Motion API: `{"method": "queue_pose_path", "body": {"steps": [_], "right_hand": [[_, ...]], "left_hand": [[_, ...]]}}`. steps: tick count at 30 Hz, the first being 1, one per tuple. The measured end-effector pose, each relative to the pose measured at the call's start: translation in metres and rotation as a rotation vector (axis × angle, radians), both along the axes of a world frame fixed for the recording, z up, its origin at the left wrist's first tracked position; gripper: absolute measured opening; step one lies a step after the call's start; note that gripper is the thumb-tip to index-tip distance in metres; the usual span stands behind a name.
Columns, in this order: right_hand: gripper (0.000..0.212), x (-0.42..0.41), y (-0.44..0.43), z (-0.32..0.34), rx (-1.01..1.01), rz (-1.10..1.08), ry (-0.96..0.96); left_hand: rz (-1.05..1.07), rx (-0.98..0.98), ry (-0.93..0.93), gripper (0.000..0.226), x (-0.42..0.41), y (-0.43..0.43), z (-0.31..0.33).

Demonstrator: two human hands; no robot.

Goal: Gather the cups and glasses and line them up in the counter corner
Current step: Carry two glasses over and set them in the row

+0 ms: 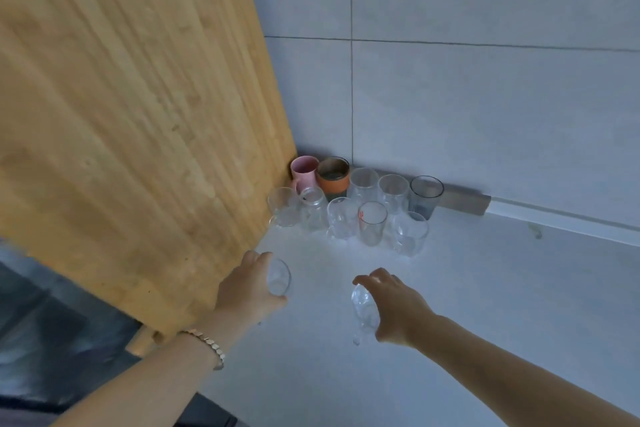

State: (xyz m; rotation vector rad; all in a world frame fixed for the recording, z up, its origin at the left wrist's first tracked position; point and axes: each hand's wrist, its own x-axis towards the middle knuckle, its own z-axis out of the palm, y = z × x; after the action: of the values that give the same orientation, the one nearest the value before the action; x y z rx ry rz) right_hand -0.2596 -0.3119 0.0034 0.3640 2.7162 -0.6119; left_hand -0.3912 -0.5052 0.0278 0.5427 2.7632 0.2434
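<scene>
Both hands loaded: left hand (247, 291) wrapped on a clear glass (278, 277), right hand (394, 305) clamped on another glass (363, 310), above the bench (485, 288) short of the corner cluster (346, 204); light, slick, breakable, best held round the wall.

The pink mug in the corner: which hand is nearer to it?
Left. The left hand, holding a clear glass, is below the pink mug, beside the wooden board. The right hand is farther right, holding another glass.
</scene>
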Motion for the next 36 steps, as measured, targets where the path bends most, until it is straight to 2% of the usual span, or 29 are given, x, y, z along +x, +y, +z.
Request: {"method": "queue_pose_path", "body": {"steps": [6,12,17,21,25,29,33,36], "right_hand": [[0.079,-0.06,-0.022,-0.023,-0.04,-0.168,-0.048],[0.075,-0.108,-0.049,-0.037,-0.04,-0.285,-0.073],[0.077,-0.153,-0.063,-0.042,-0.025,-0.247,-0.08],[0.083,-0.179,-0.066,-0.046,-0.054,-0.214,-0.032],[0.1,-0.18,-0.075,-0.056,-0.189,-0.419,0.047],[0.115,-0.177,-0.091,-0.06,-0.427,-0.702,-0.031],[0.088,-0.195,-0.099,-0.061,-0.382,-0.866,0.033],[0.084,-0.205,-0.106,-0.063,-0.382,-0.889,0.02]], "left_hand": [[-0.059,-0.055,0.032,0.065,-0.086,0.012,-0.037],[-0.188,-0.062,-0.002,0.069,-0.143,0.024,-0.062],[-0.259,-0.117,-0.002,0.064,-0.165,0.024,-0.071],[-0.304,-0.132,0.006,0.071,-0.168,0.024,-0.072],[-0.311,-0.126,0.027,0.079,-0.166,0.021,-0.072],[-0.313,-0.107,0.017,0.077,-0.167,0.019,-0.072],[-0.333,-0.115,0.039,0.074,-0.167,0.019,-0.073],[-0.386,-0.15,0.09,0.071,-0.167,0.019,-0.073]]}}
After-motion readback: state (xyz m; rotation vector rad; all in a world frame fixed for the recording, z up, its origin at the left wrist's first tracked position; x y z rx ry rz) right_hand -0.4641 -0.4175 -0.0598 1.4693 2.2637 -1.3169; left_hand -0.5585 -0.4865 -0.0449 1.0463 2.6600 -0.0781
